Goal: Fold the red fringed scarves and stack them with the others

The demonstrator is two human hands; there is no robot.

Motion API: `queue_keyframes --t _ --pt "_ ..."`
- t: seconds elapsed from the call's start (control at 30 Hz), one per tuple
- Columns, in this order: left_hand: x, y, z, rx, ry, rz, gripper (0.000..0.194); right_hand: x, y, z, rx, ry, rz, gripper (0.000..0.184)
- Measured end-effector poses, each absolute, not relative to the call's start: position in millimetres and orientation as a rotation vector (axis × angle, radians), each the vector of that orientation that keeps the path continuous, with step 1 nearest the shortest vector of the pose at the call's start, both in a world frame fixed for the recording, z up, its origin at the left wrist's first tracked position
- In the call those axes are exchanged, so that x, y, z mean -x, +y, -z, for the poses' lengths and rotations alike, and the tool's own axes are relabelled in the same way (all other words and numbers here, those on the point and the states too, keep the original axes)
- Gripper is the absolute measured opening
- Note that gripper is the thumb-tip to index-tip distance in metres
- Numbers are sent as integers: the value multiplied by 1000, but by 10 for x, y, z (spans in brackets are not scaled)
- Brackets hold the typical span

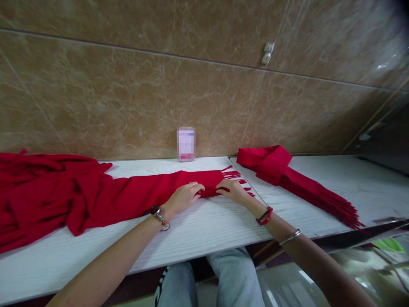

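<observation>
A long red scarf with a fringed end lies across the white table, bunched up on the left and laid flat toward the middle. My left hand pinches its near edge, fingers curled over the cloth. Close by on the right, my right hand also grips that near edge, just short of the fringe. The fingertips of both hands are partly hidden against the fabric. To the right lies a second red scarf, folded over itself, its fringe pointing toward the table's front edge.
A phone-like device, its screen blurred, leans upright against the brown marbled wall. The white tabletop has a seam right of the fringe. My knees are under its front edge. A green object sits low at the right.
</observation>
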State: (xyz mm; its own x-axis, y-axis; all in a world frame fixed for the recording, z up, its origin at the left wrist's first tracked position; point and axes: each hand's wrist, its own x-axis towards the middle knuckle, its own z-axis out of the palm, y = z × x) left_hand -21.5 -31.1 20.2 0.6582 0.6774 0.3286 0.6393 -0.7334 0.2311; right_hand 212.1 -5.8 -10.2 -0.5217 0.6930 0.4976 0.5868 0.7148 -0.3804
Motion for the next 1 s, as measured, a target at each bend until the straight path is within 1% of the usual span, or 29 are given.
queue_keyframes --t 0.2,0.37,0.5,0.53,0.63,0.67,0.7,0.8,0.83,1.0 --pt "218 -316 -239 -2799 1197 -564 14 -2135 -47 80 957 -2272 -225 13" --pt "296 -283 -274 -2864 1265 -393 17 -2178 -6 82 1012 -2264 -181 10" --pt "314 -253 -271 -2857 1288 -398 18 -2159 -25 37 1041 -2340 -166 10" --pt "309 -245 -259 -2849 1284 -400 19 -2122 -43 14 1025 -2369 -161 14" --pt "288 -222 -211 -2816 1282 -387 20 -1914 -97 -67 928 -2452 -140 39" --pt "284 -216 -198 -2808 1279 -383 21 -1824 -105 -93 900 -2479 -138 40" --pt "284 -211 -190 -2802 1274 -386 21 -1733 -102 -116 877 -2513 -143 35" --pt "321 -215 -215 -2799 1253 -411 18 -1532 -45 -164 850 -2611 -195 10" --pt "348 -224 -241 -2802 1254 -416 15 -1503 -18 -172 848 -2626 -216 7" --pt "559 -292 -383 -2829 1295 -325 14 -1579 79 -144 886 -2510 -255 6"
